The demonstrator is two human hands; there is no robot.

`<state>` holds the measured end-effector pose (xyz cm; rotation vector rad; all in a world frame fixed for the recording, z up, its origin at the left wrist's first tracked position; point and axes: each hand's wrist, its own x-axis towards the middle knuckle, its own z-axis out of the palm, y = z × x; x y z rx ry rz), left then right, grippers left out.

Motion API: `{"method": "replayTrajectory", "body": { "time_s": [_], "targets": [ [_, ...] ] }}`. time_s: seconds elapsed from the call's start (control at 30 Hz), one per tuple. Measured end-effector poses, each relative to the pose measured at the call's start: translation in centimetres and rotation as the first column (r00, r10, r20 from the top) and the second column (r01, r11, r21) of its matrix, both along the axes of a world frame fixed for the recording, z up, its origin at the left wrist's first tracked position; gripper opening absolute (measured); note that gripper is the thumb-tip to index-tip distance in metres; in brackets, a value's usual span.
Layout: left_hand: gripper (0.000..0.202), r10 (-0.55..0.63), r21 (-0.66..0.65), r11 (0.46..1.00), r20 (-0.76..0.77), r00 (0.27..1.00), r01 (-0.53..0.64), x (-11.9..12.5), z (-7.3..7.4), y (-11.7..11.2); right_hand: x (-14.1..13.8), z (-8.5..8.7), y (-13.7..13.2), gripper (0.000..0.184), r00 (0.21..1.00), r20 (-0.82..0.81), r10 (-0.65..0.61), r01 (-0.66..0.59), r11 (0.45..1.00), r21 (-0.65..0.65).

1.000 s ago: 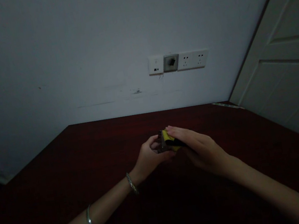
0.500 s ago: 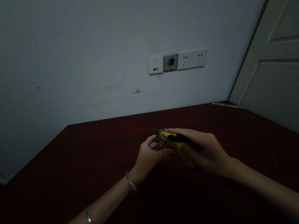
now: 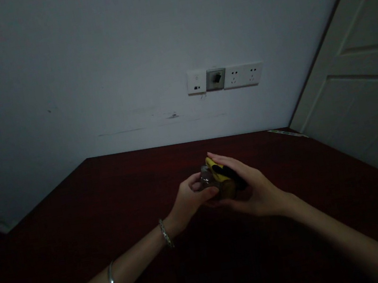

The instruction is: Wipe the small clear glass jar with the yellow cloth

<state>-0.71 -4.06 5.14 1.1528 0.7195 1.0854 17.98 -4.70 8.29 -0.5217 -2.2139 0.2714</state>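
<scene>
The left hand (image 3: 189,198) grips a small, clear, shiny object (image 3: 206,177), rounded in outline and either glass or plastic, I cannot tell which. Its fingers curl around the far side and its thumb lies across the near side, so the object sits just beyond the palm, at the fingertips and to their right. The right hand (image 3: 263,192) is closed around a yellow-and-black, irregularly shaped thing (image 3: 218,170) of unclear material, fingers over the top and thumb beneath. That thing lies under the curved fingers, to the left of the palm, tilted with its yellow end up towards the clear object. The two things are right against each other, or nearly so; whether they touch is too dark to tell. Both are between the hands, over the dark reddish-brown, flat tabletop (image 3: 137,178). On the left forearm are a silver, chain-like metal bracelet (image 3: 165,233) near the wrist and a smooth silver metal bangle (image 3: 113,280) farther up. Beyond the tabletop, white rectangular socket plates (image 3: 243,76) are set in the pale wall (image 3: 89,57)
</scene>
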Motion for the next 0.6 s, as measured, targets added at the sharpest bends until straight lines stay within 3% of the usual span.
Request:
{"method": "replayTrajectory", "body": {
  "time_s": [0.17, 0.43, 0.5, 0.6],
  "targets": [
    [0.051, -0.041, 0.008, 0.999, -0.042, 0.998, 0.041, 0.2, 0.2, -0.2, -0.3, -1.3, 0.6, 0.095, 0.999, -0.008, -0.031, 0.032, 0.996, 0.084],
    [0.059, -0.179, 0.04, 0.982, -0.075, 0.981, 0.183, 0.0, 0.1, 0.3, -0.2, -1.8, 0.7, 0.092, 0.996, -0.063, -0.059, 0.064, 0.995, 0.08],
    [0.068, -0.221, 0.078, 0.972, -0.035, 0.975, 0.223, 0.0, -0.3, 0.6, -0.3, -1.8, 0.7, 0.093, 0.99, -0.101, -0.101, 0.103, 0.995, 0.014],
    [0.103, -0.239, 0.083, 0.968, 0.007, 0.971, 0.238, 0.1, -0.9, 0.8, -0.4, -1.7, 0.6, 0.093, 0.962, -0.201, -0.185, 0.164, 0.979, -0.117]
  ]
}}
